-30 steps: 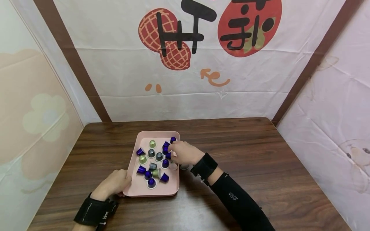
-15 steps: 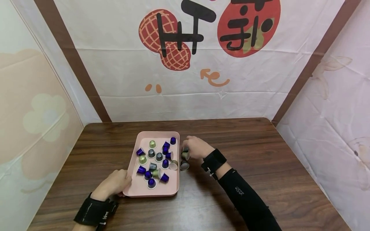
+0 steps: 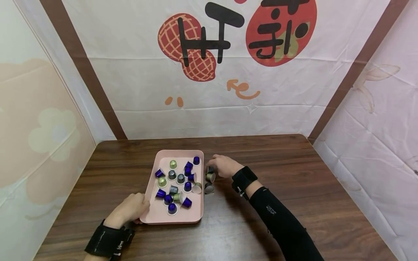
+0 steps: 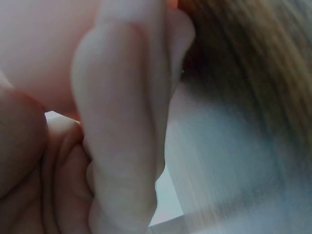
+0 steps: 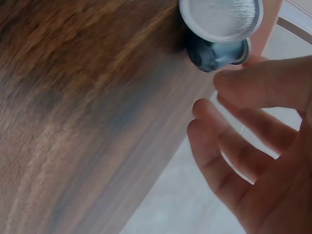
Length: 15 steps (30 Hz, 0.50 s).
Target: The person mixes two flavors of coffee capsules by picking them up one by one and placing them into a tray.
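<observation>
Coffee capsules: three in a row on worktop, just beside pink tray. Right hand withdrawn from tray since a second ago, fingers now loose, holding nothing. Left hand gripping tray corner. Transfer progressing.

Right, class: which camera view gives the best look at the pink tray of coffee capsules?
The head view. It shows the whole pink tray on the table, the capsules inside it and the left hand gripping its near left corner. The left wrist view shows only a blurred pink surface behind the fingers. The right wrist view shows just a sliver of pink at its top edge.
</observation>
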{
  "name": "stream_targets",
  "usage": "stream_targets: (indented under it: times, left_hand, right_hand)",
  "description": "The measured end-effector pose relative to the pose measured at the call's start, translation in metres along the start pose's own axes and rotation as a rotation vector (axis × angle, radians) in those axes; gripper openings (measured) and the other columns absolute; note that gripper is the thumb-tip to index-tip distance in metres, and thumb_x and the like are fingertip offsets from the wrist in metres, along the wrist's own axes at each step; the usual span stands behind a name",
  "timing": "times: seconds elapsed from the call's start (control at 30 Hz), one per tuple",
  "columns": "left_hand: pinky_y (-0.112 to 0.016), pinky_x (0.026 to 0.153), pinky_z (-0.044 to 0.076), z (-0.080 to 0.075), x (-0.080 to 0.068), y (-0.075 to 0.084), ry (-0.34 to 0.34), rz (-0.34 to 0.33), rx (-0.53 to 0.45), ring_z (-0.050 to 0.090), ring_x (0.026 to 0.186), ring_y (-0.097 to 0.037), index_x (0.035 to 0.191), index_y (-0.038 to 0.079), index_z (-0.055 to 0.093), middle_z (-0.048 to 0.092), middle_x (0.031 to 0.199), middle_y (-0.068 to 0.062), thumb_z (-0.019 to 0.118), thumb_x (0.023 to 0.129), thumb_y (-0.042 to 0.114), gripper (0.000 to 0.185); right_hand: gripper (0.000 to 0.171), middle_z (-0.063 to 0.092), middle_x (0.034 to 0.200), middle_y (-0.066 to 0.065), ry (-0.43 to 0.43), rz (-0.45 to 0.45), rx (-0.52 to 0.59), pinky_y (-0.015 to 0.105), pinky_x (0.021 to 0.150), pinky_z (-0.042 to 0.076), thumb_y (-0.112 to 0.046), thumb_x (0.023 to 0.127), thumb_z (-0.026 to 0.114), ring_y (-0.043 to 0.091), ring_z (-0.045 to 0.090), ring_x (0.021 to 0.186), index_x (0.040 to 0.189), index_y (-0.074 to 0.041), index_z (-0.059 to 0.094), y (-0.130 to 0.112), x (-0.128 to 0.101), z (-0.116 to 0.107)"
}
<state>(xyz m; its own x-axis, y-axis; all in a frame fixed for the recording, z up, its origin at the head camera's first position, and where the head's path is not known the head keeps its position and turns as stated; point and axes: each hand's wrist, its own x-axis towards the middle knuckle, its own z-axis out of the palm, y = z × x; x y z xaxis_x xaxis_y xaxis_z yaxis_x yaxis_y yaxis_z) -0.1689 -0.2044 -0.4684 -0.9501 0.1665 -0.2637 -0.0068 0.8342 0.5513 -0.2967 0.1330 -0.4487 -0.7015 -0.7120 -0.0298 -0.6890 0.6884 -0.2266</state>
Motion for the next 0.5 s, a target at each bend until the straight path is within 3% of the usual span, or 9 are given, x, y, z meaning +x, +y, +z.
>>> stream_targets:
  times: [0.2, 0.33, 0.5]
  left_hand:
    - [-0.028, 0.038, 0.046, 0.0011, -0.0009, 0.0014, 0.005, 0.002, 0.001, 0.053, 0.039, -0.014, 0.067, 0.005, 0.052, 0.053, 0.052, -0.006, 0.045, 0.082, 0.006, 0.017]
    - [-0.028, 0.038, 0.046, 0.001, -0.0011, 0.0022, 0.006, 0.003, 0.001, 0.053, 0.038, -0.013, 0.066, 0.005, 0.051, 0.053, 0.052, -0.005, 0.045, 0.082, 0.006, 0.018]
    - [-0.028, 0.038, 0.046, -0.001, -0.0013, 0.0023, -0.005, -0.005, 0.004, 0.054, 0.039, -0.015, 0.066, 0.004, 0.052, 0.053, 0.052, -0.006, 0.045, 0.083, 0.006, 0.018]
  right_hand:
    - [0.037, 0.057, 0.102, 0.003, -0.017, -0.029, -0.017, 0.025, 0.074, 0.048, 0.008, 0.085, 0.056, 0.014, 0.054, 0.084, 0.111, -0.016, 0.069, 0.0047, 0.0017, 0.0046]
    - [0.029, 0.059, 0.105, 0.004, -0.057, -0.012, -0.039, 0.028, 0.081, 0.049, 0.001, 0.084, 0.065, 0.016, 0.057, 0.094, 0.109, -0.011, 0.069, 0.007, 0.0016, 0.0048]
    - [0.021, 0.061, 0.101, 0.005, -0.08, 0.039, -0.019, 0.03, 0.08, 0.049, 0.0, 0.083, 0.066, 0.018, 0.058, 0.092, 0.102, -0.01, 0.069, 0.0078, -0.0006, 0.0034]
